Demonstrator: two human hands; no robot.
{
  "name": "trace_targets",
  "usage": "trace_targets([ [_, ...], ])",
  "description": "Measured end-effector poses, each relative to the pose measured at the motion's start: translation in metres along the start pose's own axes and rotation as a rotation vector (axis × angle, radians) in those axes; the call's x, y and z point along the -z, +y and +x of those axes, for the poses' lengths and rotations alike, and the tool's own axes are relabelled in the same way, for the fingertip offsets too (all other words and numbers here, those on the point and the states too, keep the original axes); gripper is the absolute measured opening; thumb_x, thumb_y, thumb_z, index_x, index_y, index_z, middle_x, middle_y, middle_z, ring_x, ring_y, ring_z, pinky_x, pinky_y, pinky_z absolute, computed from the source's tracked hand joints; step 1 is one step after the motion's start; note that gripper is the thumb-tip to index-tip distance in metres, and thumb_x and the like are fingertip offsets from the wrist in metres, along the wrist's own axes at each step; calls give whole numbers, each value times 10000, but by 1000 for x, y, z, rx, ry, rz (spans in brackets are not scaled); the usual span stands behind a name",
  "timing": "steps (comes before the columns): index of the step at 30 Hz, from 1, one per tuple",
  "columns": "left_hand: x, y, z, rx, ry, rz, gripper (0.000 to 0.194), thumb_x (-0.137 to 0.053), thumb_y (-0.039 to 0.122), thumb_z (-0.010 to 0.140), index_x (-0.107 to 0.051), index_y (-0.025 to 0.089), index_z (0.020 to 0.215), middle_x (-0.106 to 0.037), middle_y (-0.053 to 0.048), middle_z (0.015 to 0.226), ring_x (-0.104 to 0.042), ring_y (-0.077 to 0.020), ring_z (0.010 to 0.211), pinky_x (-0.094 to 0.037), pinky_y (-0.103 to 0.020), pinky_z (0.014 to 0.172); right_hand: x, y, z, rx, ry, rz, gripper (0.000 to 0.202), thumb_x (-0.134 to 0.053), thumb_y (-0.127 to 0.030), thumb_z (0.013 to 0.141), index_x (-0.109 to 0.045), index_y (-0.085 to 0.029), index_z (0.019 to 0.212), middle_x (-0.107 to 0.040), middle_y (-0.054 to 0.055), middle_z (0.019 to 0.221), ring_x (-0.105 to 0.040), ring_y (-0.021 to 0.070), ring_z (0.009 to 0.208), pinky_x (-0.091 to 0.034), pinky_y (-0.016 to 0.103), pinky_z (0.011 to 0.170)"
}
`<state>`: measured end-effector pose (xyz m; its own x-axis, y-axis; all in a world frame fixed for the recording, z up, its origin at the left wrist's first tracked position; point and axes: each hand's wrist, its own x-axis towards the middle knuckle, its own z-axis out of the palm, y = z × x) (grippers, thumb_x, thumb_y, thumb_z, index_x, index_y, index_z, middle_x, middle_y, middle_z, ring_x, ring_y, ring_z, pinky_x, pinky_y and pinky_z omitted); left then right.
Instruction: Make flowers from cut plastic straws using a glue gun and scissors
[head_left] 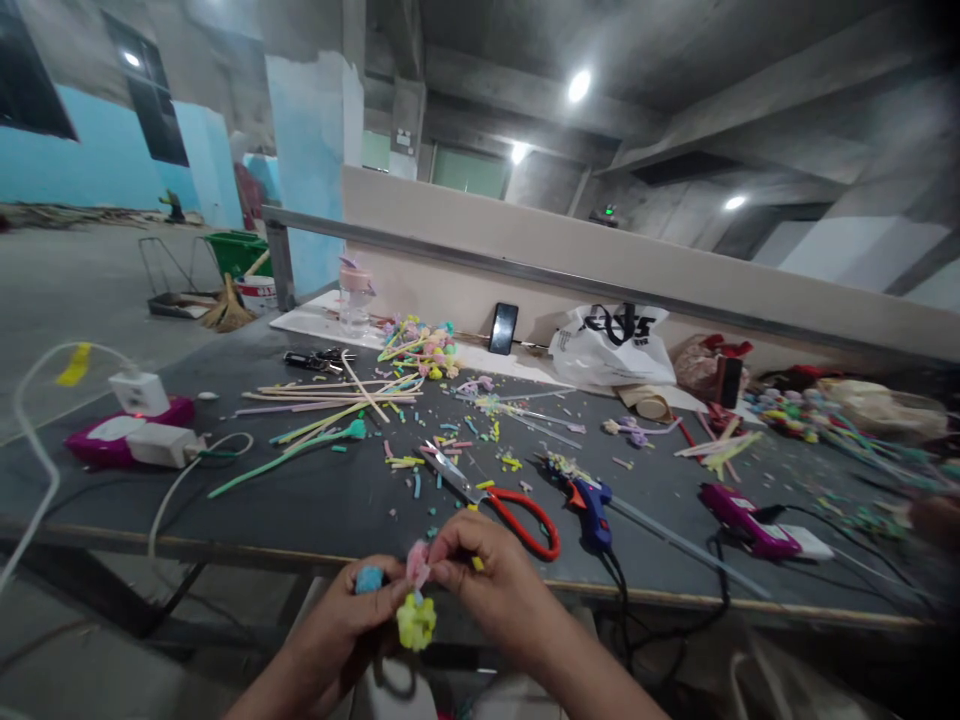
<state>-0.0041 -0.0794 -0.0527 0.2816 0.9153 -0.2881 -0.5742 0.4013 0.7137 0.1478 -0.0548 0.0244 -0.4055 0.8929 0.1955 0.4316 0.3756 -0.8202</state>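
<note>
Just off the table's front edge, my left hand (352,615) is closed on a small craft piece with a yellow flower-like part (416,621) hanging below the fingers and a blue part (368,579) beside the thumb. My right hand (484,570) pinches the pink part (418,563) at the top of the same cluster. Red-handled scissors (517,515) lie open on the dark table (285,520) beyond my right hand. A blue glue gun (594,510) rests to the right of them, its nozzle among small scraps.
Fuzzy stems (337,400) and cut bits cover the table's middle. Power strips (124,435) (757,525) lie left and right, with cables hanging over the front edge. A bottle (355,300), phone (503,328) and white bag (619,345) stand behind. A blurred hand (934,520) shows at far right.
</note>
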Motion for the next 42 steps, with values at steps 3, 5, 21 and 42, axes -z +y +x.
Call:
trace_targets([
  [3, -1, 1, 0, -9, -16, 27, 212, -726, 286, 625, -578, 137, 597, -479, 37, 502, -413, -66, 451, -312, -198, 452, 1, -3, -2, 105, -5, -17, 133, -638, -60, 717, -610, -188, 735, -547, -7, 767, -522, 123, 736, -409, 228, 638],
  [5, -1, 1, -1, -7, -24, 30, 212, -728, 281, 623, -578, 134, 593, -477, 35, 505, -416, -67, 460, -320, -200, 465, 2, -4, -3, 172, -34, -59, 117, -618, -73, 743, -622, -189, 759, -530, 3, 781, -522, 127, 756, -415, 232, 651],
  [21, -2, 2, -1, -61, 12, 130, 267, -748, 310, 587, -571, 114, 546, -409, 52, 488, -324, -51, 464, -268, -179, 449, 2, -1, -3, 273, -13, -425, 215, -544, -3, 740, -617, -205, 728, -589, 30, 804, -538, 177, 816, -364, 320, 724],
  [42, 4, -5, 2, -34, -10, 47, 196, -720, 278, 637, -598, 125, 617, -466, 41, 518, -393, -61, 477, -312, -185, 475, -4, 15, -5, 172, 90, -124, 159, -587, -52, 740, -574, -207, 774, -566, 0, 787, -525, 139, 756, -406, 248, 661],
])
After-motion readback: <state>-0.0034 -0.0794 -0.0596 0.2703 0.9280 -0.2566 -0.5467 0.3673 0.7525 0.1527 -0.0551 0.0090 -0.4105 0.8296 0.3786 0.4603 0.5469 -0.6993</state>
